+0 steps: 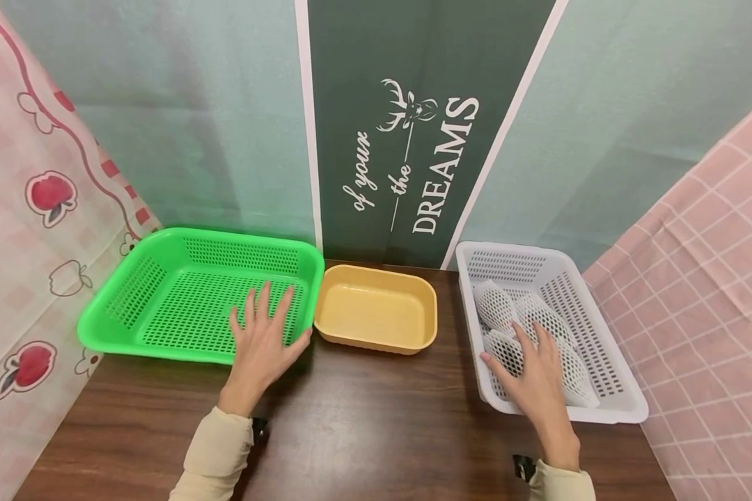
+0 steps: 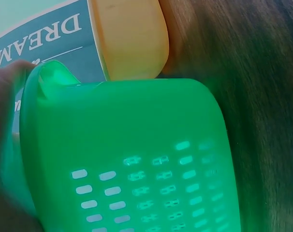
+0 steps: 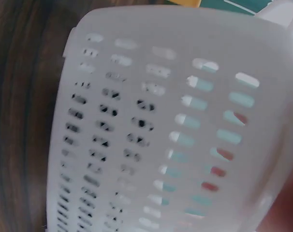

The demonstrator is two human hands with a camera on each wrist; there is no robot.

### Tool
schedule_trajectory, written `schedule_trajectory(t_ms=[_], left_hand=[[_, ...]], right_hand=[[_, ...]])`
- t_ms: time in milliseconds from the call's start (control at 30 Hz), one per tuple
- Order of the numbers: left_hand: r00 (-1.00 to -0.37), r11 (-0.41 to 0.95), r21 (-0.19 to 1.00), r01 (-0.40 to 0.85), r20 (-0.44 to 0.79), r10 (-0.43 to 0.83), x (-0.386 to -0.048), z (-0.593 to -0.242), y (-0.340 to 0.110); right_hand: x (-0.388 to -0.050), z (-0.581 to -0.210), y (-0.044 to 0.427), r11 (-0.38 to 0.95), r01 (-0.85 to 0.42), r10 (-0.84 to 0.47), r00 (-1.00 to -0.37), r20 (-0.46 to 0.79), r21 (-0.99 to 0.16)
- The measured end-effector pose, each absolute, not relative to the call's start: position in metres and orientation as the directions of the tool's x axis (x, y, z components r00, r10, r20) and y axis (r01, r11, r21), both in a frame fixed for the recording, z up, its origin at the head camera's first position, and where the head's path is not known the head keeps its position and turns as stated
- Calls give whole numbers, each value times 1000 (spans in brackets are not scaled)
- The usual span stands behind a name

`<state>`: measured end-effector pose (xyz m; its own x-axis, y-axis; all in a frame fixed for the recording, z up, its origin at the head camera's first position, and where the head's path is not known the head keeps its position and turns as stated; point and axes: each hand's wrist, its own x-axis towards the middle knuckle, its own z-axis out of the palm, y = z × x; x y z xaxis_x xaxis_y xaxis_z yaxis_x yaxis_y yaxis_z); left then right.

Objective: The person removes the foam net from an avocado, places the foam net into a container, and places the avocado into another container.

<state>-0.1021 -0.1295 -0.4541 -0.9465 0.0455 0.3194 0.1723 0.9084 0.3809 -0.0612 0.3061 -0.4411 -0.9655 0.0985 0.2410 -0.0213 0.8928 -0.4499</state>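
Left hand (image 1: 262, 346) spread over the green basket (image 1: 251, 242); right hand (image 1: 539, 376) loosely splayed at white foam-netted bundles (image 1: 494, 305), probably light, squashy: cup their middles without squeezing.

From above, the head view looks forward and down over the table (image 1: 376, 431); the left wrist's faces the green basket (image 2: 127, 111) close up, the right's the white basket (image 3: 175, 29), all sharing the yellow tray (image 1: 376, 313).
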Motion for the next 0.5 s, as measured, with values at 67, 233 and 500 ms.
schedule_trajectory(t_ms=[67, 233, 500], left_hand=[[-946, 909, 380, 174, 319, 48, -101, -454, -130], [-944, 910, 375, 178, 325, 51, -100, -456, -132], [-975, 903, 401, 155, 212, 73, -99, -456, -134]], right_hand=[[-61, -443, 310, 888, -8, 108, -968, 225, -460], [-60, -445, 320, 885, -9, 106, -970, 220, -466], [-63, -444, 331, 889, -48, 60, -974, 218, -456]])
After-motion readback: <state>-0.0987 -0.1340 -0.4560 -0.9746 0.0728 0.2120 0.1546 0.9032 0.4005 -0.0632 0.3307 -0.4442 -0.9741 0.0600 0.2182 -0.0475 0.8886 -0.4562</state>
